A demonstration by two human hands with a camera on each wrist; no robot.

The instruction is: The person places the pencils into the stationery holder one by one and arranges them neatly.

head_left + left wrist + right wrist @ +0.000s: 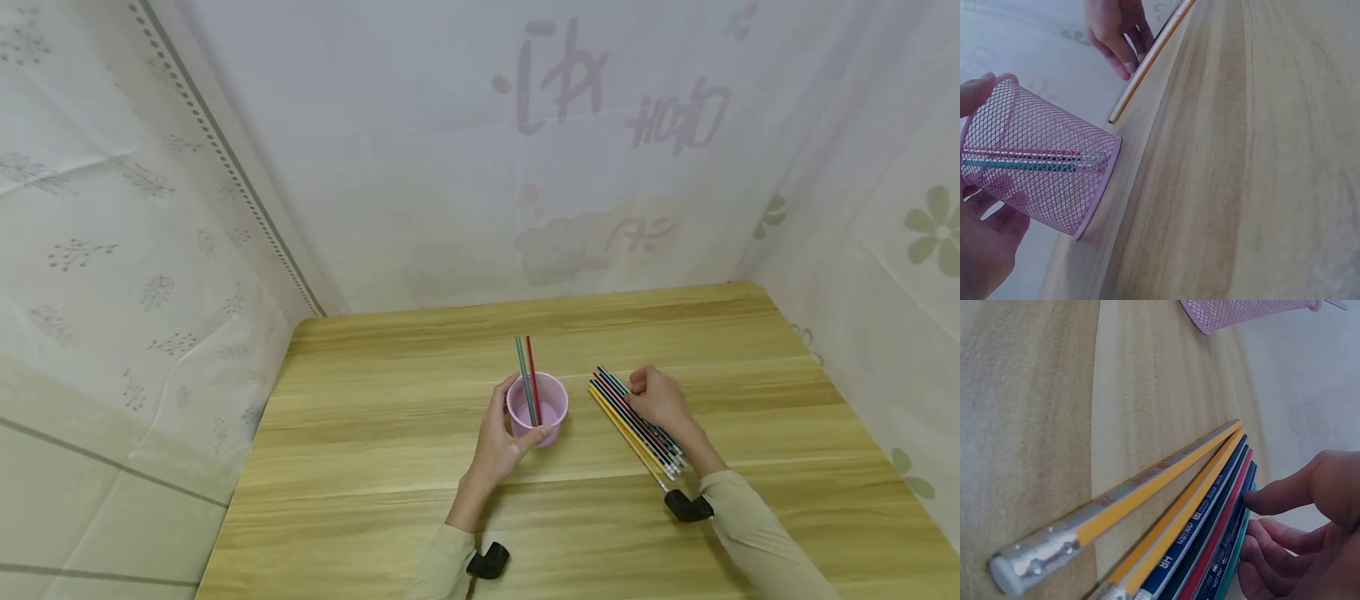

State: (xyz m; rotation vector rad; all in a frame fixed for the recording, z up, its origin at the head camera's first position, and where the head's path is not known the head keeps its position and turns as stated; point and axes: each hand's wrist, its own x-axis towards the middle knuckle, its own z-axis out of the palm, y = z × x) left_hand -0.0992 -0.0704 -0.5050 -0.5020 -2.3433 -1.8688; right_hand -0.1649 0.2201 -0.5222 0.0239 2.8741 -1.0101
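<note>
My left hand grips a pink mesh pencil cup, with the thumb on the near side of its rim and the fingers round its other side. A teal pencil and a red pencil stand in the cup, leaning on the rim. My right hand is at the right side of a row of pencils lying on the table. In the right wrist view its thumb is right at a dark blue pencil, while bent fingers lie beside a green pencil, a gap between them and the thumb.
The wood-grain table has a patterned white curtain behind it and at its sides. A yellow pencil lies slightly splayed from the others, on the cup side of the row. Black wrist mounts stick out by both sleeves.
</note>
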